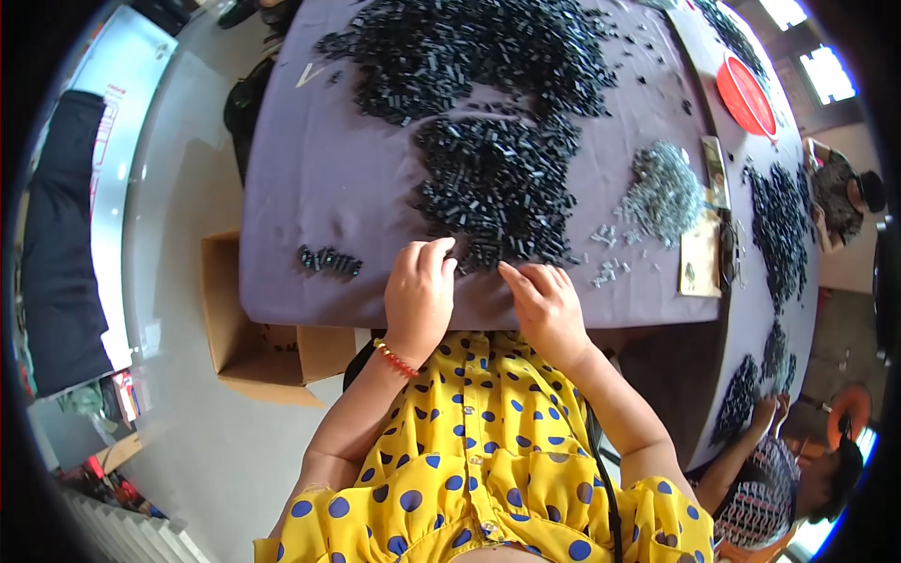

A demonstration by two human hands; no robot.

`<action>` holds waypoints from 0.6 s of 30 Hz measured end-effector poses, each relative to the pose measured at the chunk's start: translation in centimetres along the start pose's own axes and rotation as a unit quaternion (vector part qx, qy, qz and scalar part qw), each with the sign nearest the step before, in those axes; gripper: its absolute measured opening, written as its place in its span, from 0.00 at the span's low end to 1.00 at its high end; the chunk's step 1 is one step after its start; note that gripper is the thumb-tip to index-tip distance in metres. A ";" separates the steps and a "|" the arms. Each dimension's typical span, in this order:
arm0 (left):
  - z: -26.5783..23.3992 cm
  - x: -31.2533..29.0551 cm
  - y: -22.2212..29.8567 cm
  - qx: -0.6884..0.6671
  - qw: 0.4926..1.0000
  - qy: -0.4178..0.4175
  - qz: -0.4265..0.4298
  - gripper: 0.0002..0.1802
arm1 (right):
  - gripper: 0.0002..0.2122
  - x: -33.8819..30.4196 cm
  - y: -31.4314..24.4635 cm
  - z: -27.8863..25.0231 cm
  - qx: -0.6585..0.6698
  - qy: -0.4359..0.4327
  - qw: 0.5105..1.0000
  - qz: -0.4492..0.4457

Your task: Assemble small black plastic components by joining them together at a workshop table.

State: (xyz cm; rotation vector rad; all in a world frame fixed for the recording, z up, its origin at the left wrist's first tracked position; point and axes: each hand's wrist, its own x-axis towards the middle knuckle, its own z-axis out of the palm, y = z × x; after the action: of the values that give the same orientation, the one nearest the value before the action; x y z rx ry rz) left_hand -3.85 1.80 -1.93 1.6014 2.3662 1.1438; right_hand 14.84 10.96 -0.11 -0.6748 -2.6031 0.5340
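Observation:
My left hand (419, 293) is at the near left edge of a heap of small black tube-like pieces (493, 178). Its fingers are curled, with thumb and forefinger close together. Across from it, my right hand (547, 305) is bent the same way at the heap's near right edge, its thumb and forefinger pinched. Whatever sits between the fingertips of either hand is too small to make out. A short row of black pieces (328, 261) lies on the cloth left of my left hand. Right of my right hand is a pile of clear small pieces (664, 195).
A larger black heap (469, 47) covers the far part of the purple-grey tablecloth (319, 169). On the right are a yellowish board (699, 258) and a red basket (746, 97). An open cardboard box (272, 361) stands below the left edge. Another person (770, 479) works at right.

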 end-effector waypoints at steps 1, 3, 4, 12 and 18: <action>-0.1 -0.4 0.3 -0.004 1.000 -0.012 0.003 0.13 | 0.22 0.3 0.1 -0.2 0.008 -0.002 1.000 -0.004; -0.2 -1.2 1.4 -0.006 0.999 -0.034 0.027 0.14 | 0.23 0.3 0.5 -0.6 0.023 -0.015 1.000 -0.012; -0.2 -1.6 1.7 -0.015 0.998 -0.041 0.035 0.14 | 0.24 0.2 0.7 -0.8 0.032 -0.020 0.999 -0.022; 0.0 -2.8 3.2 -0.105 0.991 -0.076 0.021 0.19 | 0.10 -2.4 5.4 -3.5 -0.127 0.183 0.965 0.141; -0.5 -2.5 4.3 -0.172 0.980 -0.096 -0.003 0.14 | 0.12 -2.6 6.9 -3.6 -0.214 0.095 0.966 0.112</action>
State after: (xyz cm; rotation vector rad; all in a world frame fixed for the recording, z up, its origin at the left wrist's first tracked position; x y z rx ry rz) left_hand 0.45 0.25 0.18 1.5069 1.9284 1.2505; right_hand 21.14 16.19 -0.90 -1.1072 -2.4875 -0.0429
